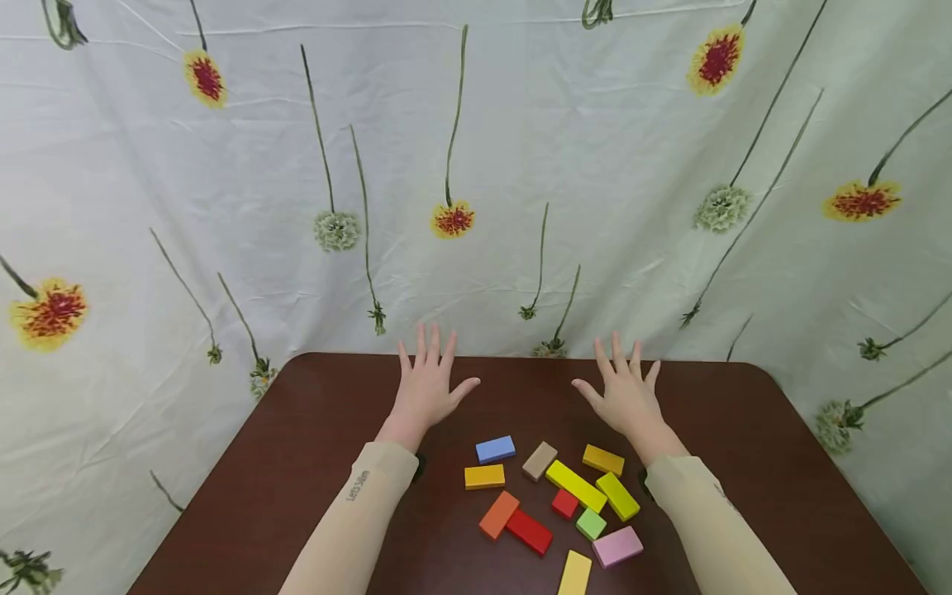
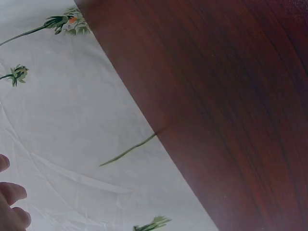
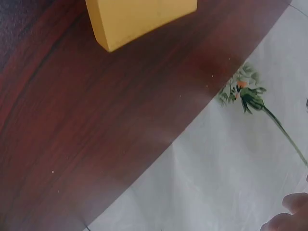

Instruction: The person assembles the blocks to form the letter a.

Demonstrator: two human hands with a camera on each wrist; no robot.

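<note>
Amber in colour, one oblong block [image 1: 604, 459] lies nearest the right hand [image 1: 627, 399], inward of its wrist and nearer us than its spread fingers; we see the block's long axis slant from far left to near right; the left hand [image 1: 426, 387], likewise fanned and empty, is farther off, nearer the blue block [image 1: 495, 449]; whether either palm touches the table [image 1: 297, 463], we cannot tell.

Your left hand [image 1: 424, 387] and right hand [image 1: 626, 395]: well apart, at the far edge of the table [image 1: 744, 438]. Blocks [image 1: 564, 503]: on the table, nearer you than either hand, grouped between your forearms [image 1: 353, 521], most closer to the right one. Cloth [image 1: 402, 273]: behind the table, beyond both hands.
</note>
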